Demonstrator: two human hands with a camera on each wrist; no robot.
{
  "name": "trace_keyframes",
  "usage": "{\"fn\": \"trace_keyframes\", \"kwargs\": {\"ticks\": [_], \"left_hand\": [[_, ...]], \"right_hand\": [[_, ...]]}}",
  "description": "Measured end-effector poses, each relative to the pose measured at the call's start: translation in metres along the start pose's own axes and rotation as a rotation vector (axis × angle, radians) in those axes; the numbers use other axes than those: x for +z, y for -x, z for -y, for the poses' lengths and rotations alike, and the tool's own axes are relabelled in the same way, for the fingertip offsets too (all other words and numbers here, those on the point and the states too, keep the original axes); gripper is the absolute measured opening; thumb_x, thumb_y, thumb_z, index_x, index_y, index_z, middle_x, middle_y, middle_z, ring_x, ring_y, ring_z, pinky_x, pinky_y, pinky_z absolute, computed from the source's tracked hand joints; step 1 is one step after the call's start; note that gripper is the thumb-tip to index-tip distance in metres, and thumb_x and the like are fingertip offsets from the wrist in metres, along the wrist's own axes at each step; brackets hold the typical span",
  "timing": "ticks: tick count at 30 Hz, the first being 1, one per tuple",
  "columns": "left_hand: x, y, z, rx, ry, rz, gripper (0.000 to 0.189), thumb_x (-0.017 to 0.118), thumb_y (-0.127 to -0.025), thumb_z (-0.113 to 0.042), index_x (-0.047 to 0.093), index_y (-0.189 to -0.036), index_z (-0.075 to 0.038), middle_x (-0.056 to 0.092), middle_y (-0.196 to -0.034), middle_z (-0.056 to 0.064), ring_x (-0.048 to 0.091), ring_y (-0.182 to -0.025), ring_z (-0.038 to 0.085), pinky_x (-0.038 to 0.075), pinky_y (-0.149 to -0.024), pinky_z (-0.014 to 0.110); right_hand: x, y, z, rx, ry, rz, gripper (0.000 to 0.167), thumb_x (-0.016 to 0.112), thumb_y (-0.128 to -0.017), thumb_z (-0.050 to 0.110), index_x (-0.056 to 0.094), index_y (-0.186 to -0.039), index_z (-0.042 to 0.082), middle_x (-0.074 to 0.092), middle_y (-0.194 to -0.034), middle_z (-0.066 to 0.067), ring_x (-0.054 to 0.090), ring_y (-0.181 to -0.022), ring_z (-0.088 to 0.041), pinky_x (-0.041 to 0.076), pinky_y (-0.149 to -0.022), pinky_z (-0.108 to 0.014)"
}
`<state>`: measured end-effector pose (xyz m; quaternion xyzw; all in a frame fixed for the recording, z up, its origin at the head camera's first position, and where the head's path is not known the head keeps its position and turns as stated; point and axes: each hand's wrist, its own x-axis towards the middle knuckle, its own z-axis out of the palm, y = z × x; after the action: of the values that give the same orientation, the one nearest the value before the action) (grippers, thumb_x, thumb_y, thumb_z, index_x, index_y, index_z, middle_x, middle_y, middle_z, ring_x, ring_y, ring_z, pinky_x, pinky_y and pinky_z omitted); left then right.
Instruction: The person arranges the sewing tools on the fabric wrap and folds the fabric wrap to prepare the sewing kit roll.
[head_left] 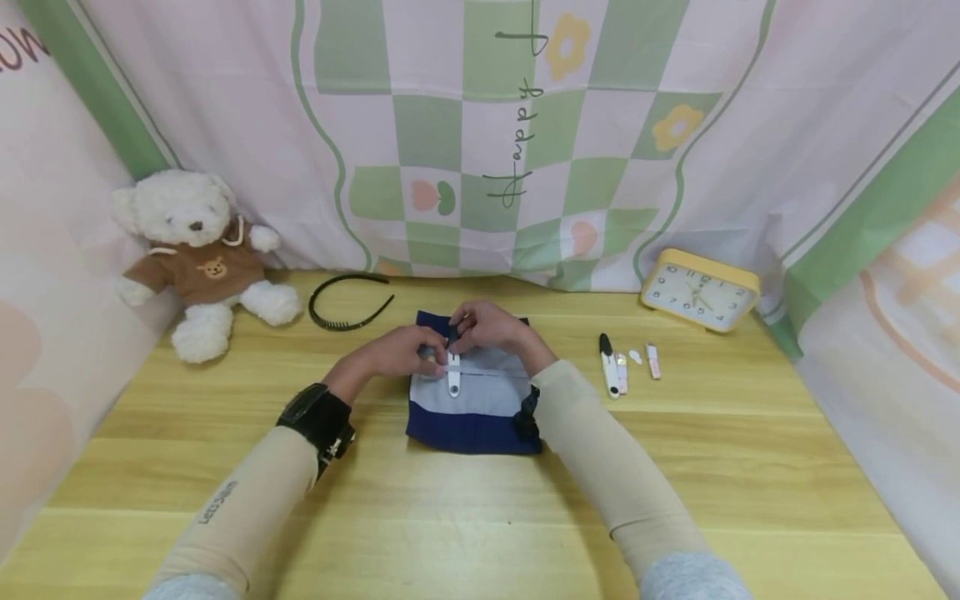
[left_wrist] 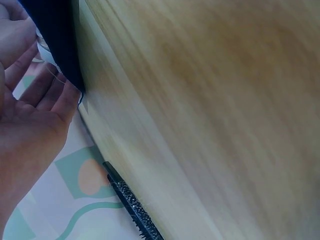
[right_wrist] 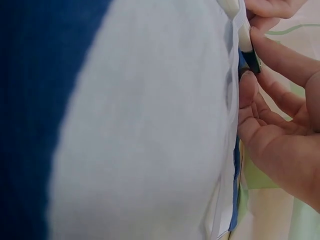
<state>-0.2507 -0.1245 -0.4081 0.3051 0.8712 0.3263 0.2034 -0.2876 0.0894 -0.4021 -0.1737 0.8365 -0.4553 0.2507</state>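
Beige-sleeved and nearest the camera, the left forearm (head_left: 247, 500) slants up and inward to the left hand (head_left: 397, 352), whose fingertips meet the left part of a navy-and-grey cloth case (head_left: 472, 433). Whether those fingers grip the case, its pale strip (head_left: 491, 372) or a small white item (left_wrist: 45, 50) there, I cannot tell. White snips (head_left: 453, 383) lie lengthwise on the case, and the strip seems to cross them. Next, the right hand (head_left: 491, 327) arches in from the right, thumb and finger pinching the snips' black end. Work looks partway, I judge: this pair is on the case though probably not settled, while second snips (head_left: 609, 367) and small pieces (head_left: 653, 362) lie apart on the table (head_left: 750, 467), beyond the right forearm (head_left: 615, 467).
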Motion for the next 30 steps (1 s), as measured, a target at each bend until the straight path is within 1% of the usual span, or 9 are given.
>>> {"fn": "trace_keyframes", "kwargs": {"ticks": [9,16,23,30], "left_hand": [[0.0001,-0.0012,0.0015,0.0,0.0,-0.007,0.007,0.073,-0.095,-0.015,0.075,-0.099,-0.009,0.058,-0.138,0.018,0.05,-0.132,0.034,0.041,-0.108,0.047],[-0.0003,0.0004,-0.0009,0.006,-0.008,-0.009,0.008,0.073,-0.095,-0.016,0.075,-0.1,-0.01,0.058,-0.139,0.018,0.05,-0.133,0.035,0.042,-0.108,0.048],[0.0003,0.0005,-0.0011,0.0,-0.005,-0.009,0.008,0.073,-0.095,-0.016,0.075,-0.1,-0.009,0.056,-0.142,0.019,0.048,-0.135,0.036,0.041,-0.109,0.048],[-0.0003,0.0006,-0.0023,-0.004,-0.001,-0.009,0.008,0.074,-0.095,-0.015,0.075,-0.1,-0.009,0.057,-0.141,0.018,0.048,-0.135,0.035,0.043,-0.108,0.047]], "right_hand": [[0.0003,-0.0006,-0.0006,-0.007,0.031,0.012,0.04,0.079,-0.086,0.0,0.061,-0.122,-0.003,0.06,-0.106,-0.012,0.055,-0.091,-0.022,0.048,-0.073,-0.028],[-0.0007,0.0012,0.0014,-0.002,0.057,0.028,0.037,0.079,-0.086,-0.001,0.062,-0.118,-0.003,0.057,-0.097,-0.009,0.051,-0.082,-0.019,0.045,-0.068,-0.027],[-0.001,0.0012,0.0027,0.0,0.091,0.052,0.037,0.079,-0.086,0.0,0.062,-0.118,-0.004,0.059,-0.096,-0.008,0.051,-0.082,-0.018,0.045,-0.069,-0.027],[-0.0006,0.0021,0.0049,-0.002,0.115,0.064,0.034,0.081,-0.085,0.0,0.064,-0.113,-0.004,0.059,-0.094,-0.008,0.052,-0.08,-0.017,0.046,-0.069,-0.026]]}}
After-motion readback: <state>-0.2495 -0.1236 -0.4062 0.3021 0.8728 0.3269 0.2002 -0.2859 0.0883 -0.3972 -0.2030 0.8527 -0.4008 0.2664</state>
